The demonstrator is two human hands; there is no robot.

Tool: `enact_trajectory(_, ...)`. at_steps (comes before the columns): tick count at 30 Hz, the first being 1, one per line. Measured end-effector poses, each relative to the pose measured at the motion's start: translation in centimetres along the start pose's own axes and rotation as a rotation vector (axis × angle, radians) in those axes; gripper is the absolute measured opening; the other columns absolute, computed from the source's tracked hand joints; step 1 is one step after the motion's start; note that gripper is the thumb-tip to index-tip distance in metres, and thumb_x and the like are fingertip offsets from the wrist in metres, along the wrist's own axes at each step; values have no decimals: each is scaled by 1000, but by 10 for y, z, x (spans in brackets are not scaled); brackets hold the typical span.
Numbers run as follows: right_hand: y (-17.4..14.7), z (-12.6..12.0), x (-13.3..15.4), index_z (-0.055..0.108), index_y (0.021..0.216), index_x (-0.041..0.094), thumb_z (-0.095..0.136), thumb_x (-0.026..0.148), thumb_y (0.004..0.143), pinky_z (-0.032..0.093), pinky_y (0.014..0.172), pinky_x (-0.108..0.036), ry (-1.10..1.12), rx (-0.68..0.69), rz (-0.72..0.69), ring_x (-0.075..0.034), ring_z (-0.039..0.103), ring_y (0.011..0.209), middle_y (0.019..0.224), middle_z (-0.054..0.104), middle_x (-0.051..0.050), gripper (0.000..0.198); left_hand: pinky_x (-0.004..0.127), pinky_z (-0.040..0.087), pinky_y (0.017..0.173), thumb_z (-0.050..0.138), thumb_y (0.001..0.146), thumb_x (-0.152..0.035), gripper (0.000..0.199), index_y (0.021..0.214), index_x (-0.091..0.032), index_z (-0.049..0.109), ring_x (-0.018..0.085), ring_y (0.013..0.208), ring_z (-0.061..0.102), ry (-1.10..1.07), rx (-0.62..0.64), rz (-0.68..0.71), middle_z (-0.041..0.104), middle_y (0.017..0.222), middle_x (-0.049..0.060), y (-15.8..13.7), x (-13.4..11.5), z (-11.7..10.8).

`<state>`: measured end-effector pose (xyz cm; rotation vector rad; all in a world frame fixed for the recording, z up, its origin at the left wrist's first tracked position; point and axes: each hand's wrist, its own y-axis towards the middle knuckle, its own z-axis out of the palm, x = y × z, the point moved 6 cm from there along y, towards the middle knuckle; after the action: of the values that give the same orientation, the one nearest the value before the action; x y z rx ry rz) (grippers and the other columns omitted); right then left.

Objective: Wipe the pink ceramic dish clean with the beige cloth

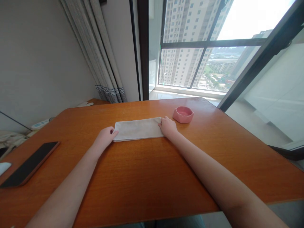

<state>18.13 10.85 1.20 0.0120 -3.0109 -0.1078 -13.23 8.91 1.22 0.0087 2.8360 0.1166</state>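
Observation:
A white cloth (pixel 139 129), folded into a long flat strip, lies on the brown wooden table (pixel 142 171). At its left end my left hand (pixel 105 136) is closed, with the thumb on top of the cloth's edge. My right hand (pixel 168 127) grips the opposite end, its fingers curled at the right edge. Just beyond my right hand sits a pink, many-sided bowl (pixel 183 114), apart from the cloth.
On the left of the table rests a dark flat pad (pixel 30 163) with a reddish rim, beside a white rounded object (pixel 4 167) cut off by the frame. A grey curtain (pixel 99 57) and a large window (pixel 185 63) stand behind the table.

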Motion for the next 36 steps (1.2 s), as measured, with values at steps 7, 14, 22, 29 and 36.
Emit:
enact_trajectory(7, -12, -13, 25, 39, 136, 15, 44, 29, 91, 27, 104, -43, -2, -231, -160, -28, 34, 130, 145, 35, -15, 48, 27, 32, 57, 50, 74, -41, 22, 67, -20, 44, 17, 63, 52, -10, -16, -22, 57, 68, 2, -1, -1, -2)
enact_trajectory(14, -25, 16, 52, 47, 130, 12, 33, 47, 94, 19, 109, -47, 58, -8, -340, -29, 31, 133, 141, 41, -17, 52, 29, 42, 73, 49, 75, -26, 7, 77, -19, 49, 22, 84, 58, 15, -166, -28, 61, 89, 8, 4, 12, -13)
enact_trajectory(22, -29, 8, 55, 55, 118, 14, 45, 44, 89, 22, 107, -46, 62, -28, -422, -27, 40, 124, 129, 52, -15, 43, 33, 44, 68, 48, 78, -41, 40, 109, -15, 47, 28, 87, 62, 119, 0, -214, 64, 98, 14, 6, 36, -7)
enact_trajectory(29, -29, -2, 51, 62, 104, 12, 51, 42, 85, 30, 100, -46, -68, -39, -288, -28, 56, 100, 105, 62, -15, 37, 34, 44, 65, 39, 81, -22, 34, 114, -16, 46, 29, 85, 64, 199, -18, -194, 66, 100, 16, -3, 20, -17)
enact_trajectory(36, -37, 3, 65, 60, 102, 17, 49, 40, 87, 39, 87, -38, 13, -122, -325, -26, 54, 98, 104, 58, -12, 30, 33, 44, 77, 39, 89, -29, 25, 109, -19, 50, 23, 93, 58, 20, -581, 137, 61, 104, 9, -28, -37, -48)
